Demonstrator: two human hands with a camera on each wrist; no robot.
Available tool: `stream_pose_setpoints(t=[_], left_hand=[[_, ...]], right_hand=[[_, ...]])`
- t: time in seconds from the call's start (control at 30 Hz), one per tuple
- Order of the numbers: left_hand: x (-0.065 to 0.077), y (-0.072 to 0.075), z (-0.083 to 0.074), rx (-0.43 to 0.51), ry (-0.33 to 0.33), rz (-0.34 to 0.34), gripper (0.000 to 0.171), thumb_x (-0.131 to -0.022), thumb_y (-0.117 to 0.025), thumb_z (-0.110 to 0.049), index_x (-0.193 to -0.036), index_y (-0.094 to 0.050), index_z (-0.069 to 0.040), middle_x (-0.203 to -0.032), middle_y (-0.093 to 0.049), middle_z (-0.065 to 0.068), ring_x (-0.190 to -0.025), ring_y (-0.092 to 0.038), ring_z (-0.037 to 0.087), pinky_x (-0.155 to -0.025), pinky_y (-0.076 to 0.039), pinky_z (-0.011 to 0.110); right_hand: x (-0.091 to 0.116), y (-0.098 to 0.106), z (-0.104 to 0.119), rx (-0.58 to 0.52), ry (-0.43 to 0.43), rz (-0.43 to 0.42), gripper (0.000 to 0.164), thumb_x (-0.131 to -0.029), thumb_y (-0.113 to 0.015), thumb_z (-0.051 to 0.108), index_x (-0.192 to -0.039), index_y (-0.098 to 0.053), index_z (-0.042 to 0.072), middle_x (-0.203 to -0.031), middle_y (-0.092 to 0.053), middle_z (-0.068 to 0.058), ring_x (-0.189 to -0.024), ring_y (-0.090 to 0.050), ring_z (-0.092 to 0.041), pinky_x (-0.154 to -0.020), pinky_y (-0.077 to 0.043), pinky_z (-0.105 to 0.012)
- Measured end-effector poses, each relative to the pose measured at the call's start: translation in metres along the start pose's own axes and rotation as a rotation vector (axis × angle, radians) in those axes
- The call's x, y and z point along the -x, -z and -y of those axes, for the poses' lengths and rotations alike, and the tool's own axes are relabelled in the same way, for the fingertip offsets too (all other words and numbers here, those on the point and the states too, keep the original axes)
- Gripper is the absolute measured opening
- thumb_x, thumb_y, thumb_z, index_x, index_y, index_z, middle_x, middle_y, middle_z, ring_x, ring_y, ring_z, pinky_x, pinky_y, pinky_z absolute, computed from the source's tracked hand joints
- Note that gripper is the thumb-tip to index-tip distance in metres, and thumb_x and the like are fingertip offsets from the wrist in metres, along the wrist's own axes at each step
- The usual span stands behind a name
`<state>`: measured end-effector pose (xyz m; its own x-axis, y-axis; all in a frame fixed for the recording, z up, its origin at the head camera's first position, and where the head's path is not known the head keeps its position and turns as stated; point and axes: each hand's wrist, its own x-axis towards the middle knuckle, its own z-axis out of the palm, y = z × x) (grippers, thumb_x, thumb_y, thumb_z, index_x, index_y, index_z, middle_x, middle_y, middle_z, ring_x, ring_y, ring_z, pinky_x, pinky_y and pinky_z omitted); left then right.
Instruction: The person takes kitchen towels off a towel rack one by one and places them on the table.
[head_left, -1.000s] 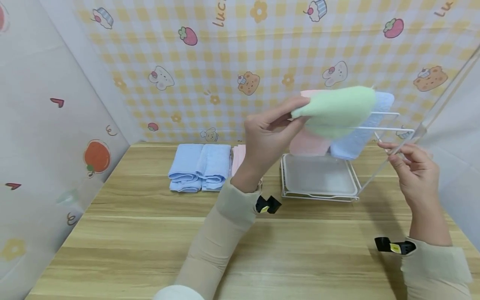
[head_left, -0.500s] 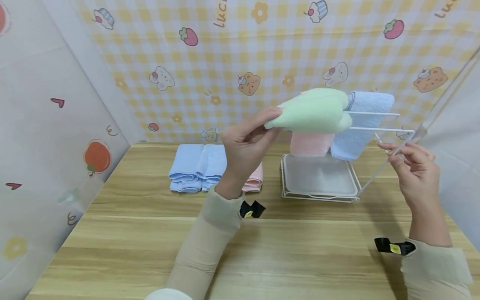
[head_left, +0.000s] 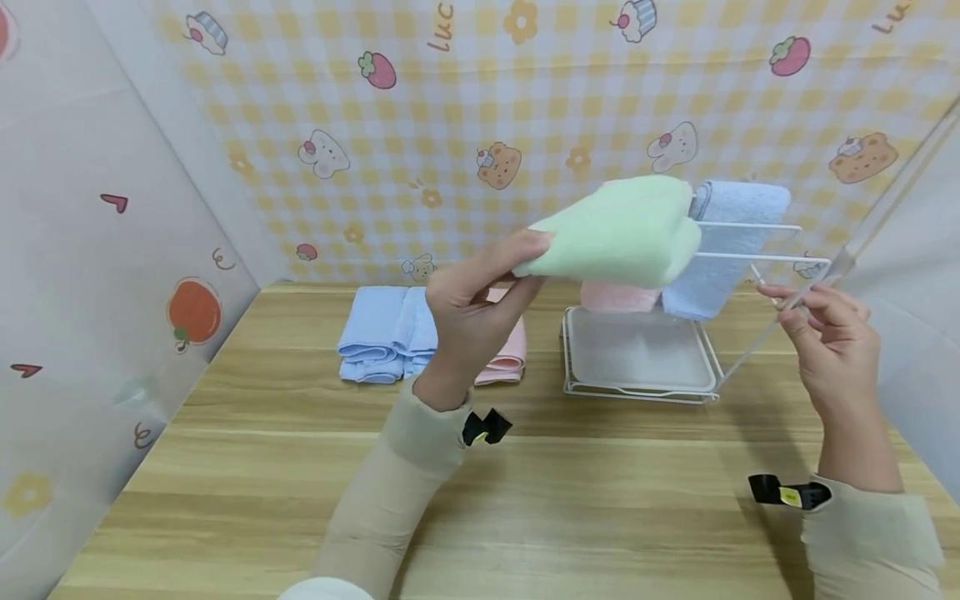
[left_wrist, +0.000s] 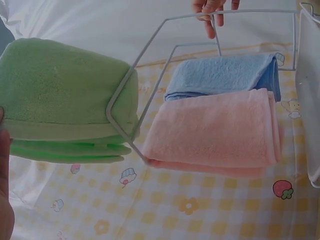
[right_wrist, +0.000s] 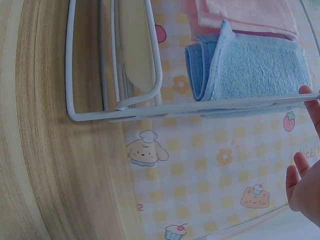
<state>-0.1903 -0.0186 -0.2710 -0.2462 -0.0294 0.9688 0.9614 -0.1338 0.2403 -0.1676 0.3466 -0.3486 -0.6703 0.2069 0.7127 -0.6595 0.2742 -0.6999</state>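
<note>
A wood-grain bench point(head_left: 225, 500) carries a white wire rack point(head_left: 780, 257) with a pale tray point(head_left: 641, 354) in its base and, to its left, folded blue towels point(head_left: 382, 329) beside a folded pink towel point(head_left: 507, 354). A light-green towel point(head_left: 618, 237) is held up at the rack's left end; a blue hanging towel point(head_left: 723, 287) and a pink hanging towel point(left_wrist: 215, 132) drape over its bars. The left hand point(head_left: 480, 308) pinches the light-green towel's near edge; the right hand point(head_left: 840, 358) pinches the rack's side bar.
</note>
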Motion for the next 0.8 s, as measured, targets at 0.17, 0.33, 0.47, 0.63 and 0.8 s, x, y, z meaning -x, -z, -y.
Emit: stream_pose_setpoints(t=[0.17, 0.33, 0.47, 0.63, 0.8], left_hand=[[0.003, 0.011, -0.004, -0.004, -0.006, -0.082, 0.017, -0.079, -0.072, 0.016, -0.096, -0.070, 0.014, -0.096, -0.071, 0.030, -0.096, -0.074, 0.025, -0.068, -0.060, 0.028], [0.003, 0.025, -0.003, 0.009, 0.022, -0.140, 0.019, -0.082, -0.073, 0.011, -0.100, -0.075, 0.006, -0.096, -0.070, 0.032, -0.093, -0.074, 0.015, -0.067, -0.057, 0.023], [0.005, 0.038, -0.003, 0.005, 0.072, -0.165, 0.017, -0.083, -0.076, 0.004, -0.100, -0.078, 0.001, -0.102, -0.077, 0.013, -0.095, -0.075, 0.018, -0.079, -0.061, 0.034], [0.007, 0.056, -0.003, 0.024, 0.136, -0.209, 0.025, -0.083, -0.078, -0.002, -0.102, -0.080, -0.019, -0.103, -0.077, -0.002, -0.094, -0.075, 0.014, -0.083, -0.060, 0.031], [0.006, 0.078, -0.004, -0.021, 0.175, -0.162, 0.021, -0.082, -0.077, 0.004, -0.100, -0.079, -0.006, -0.102, -0.077, 0.000, -0.094, -0.075, 0.016, -0.081, -0.060, 0.029]], right_hand=[[0.000, -0.002, -0.001, -0.048, -0.012, 0.007, 0.010, -0.092, -0.060, -0.010, -0.084, -0.061, -0.017, -0.109, -0.076, 0.002, -0.117, -0.036, -0.016, -0.086, -0.040, -0.016], [0.000, -0.001, -0.004, -0.120, -0.012, 0.004, 0.009, -0.091, -0.058, -0.013, -0.085, -0.065, -0.012, -0.108, -0.077, 0.001, -0.116, -0.039, -0.014, -0.085, -0.041, -0.015], [0.000, -0.001, -0.004, -0.169, -0.025, -0.002, 0.011, -0.091, -0.058, -0.014, -0.086, -0.066, -0.011, -0.108, -0.077, -0.001, -0.116, -0.039, -0.014, -0.086, -0.041, -0.016], [-0.001, -0.004, -0.003, -0.078, -0.012, 0.000, 0.009, -0.093, -0.059, -0.008, -0.088, -0.065, -0.013, -0.111, -0.076, -0.001, -0.115, -0.039, -0.014, -0.089, -0.039, -0.019], [0.001, -0.004, -0.004, 0.026, 0.019, -0.013, 0.013, -0.093, -0.061, -0.004, -0.088, -0.063, -0.015, -0.111, -0.076, 0.003, -0.114, -0.040, -0.013, -0.086, -0.036, -0.021]])
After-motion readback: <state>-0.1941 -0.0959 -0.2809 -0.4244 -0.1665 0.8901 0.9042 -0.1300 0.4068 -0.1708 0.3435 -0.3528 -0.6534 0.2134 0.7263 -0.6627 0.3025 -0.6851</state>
